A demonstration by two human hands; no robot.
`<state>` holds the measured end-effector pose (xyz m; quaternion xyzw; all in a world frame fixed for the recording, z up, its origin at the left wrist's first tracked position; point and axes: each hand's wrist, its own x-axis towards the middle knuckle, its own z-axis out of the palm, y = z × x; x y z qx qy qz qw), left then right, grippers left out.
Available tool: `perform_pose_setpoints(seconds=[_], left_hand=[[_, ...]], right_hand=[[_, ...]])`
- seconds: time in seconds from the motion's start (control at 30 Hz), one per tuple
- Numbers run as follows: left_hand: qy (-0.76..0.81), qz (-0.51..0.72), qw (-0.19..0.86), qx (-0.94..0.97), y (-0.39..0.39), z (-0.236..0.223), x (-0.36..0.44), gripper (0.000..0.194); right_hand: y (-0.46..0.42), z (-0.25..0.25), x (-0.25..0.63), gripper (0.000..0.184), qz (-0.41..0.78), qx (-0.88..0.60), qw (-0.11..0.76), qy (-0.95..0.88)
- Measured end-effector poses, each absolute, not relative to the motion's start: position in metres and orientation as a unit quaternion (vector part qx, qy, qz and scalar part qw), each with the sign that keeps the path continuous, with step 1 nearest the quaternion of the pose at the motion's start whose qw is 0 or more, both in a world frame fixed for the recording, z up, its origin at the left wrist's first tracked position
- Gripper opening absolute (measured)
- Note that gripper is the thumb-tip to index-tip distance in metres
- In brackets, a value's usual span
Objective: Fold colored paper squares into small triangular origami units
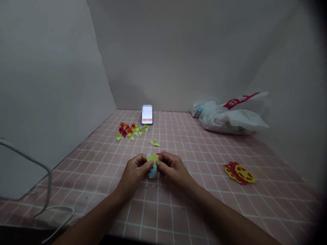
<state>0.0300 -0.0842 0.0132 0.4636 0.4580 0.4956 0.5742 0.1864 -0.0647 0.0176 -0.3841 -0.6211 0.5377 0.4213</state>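
Observation:
Between my two hands is a small yellow-green square of paper point(152, 158). My left hand point(136, 170) pinches its left side between thumb and fingers, and my right hand point(171, 167) pinches the right side. Below it, partly hidden by the hands, lies a stack of coloured paper point(152, 173) with light blue on top and a bit of red at the back. A folded yellow-green paper crane point(154, 143) sits just beyond my hands. Farther back on the left is a cluster of several small folded paper cranes point(129, 129) in orange, red and yellow-green.
A phone point(147, 114) stands upright near the back wall. White plastic bags point(230, 117) and a small box point(196, 111) lie at the back right. Red and yellow cut-out shapes point(240, 173) rest on the right. A pale cable point(48, 183) loops at the left front of the pink checked tablecloth point(204, 149).

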Motion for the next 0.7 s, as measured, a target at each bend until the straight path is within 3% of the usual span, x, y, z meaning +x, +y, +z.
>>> perform_pose_setpoints(seconds=[0.2,0.33,0.57,0.7], left_hand=[[0.481,0.512,0.518,0.489,-0.084,0.013,0.027,0.030],[0.478,0.509,0.535,0.475,-0.085,0.012,0.028,0.028],[0.468,0.489,0.550,0.489,-0.085,0.016,0.030,0.025],[0.447,0.505,0.546,0.497,-0.084,0.014,0.029,0.022]], right_hand=[[-0.063,0.009,0.186,0.023,0.553,-0.355,0.419,-0.626],[-0.064,0.004,0.182,0.027,0.586,-0.330,0.419,-0.609],[-0.063,0.017,0.189,0.031,0.461,-0.360,0.386,-0.714],[-0.063,0.011,0.186,0.030,0.499,-0.367,0.396,-0.678]])
